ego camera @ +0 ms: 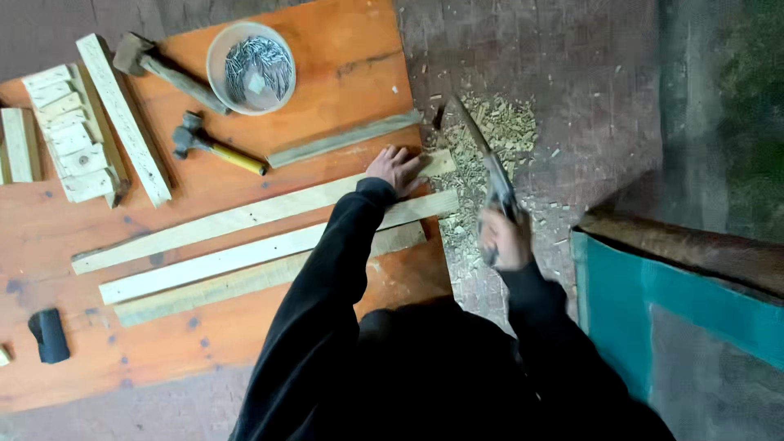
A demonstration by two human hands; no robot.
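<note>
Pine slat [245, 216] pinned flat under my left hand [395, 167]; right hand [504, 238], fingers clamped on the handsaw [482, 159], mid-cut; next stroke needs steady pressure.

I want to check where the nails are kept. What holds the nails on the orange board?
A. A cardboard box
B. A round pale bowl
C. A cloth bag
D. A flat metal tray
B: the nails lie heaped inside a round pale bowl that stands on the orange board, between the two hammers and near the board's far edge.
</note>
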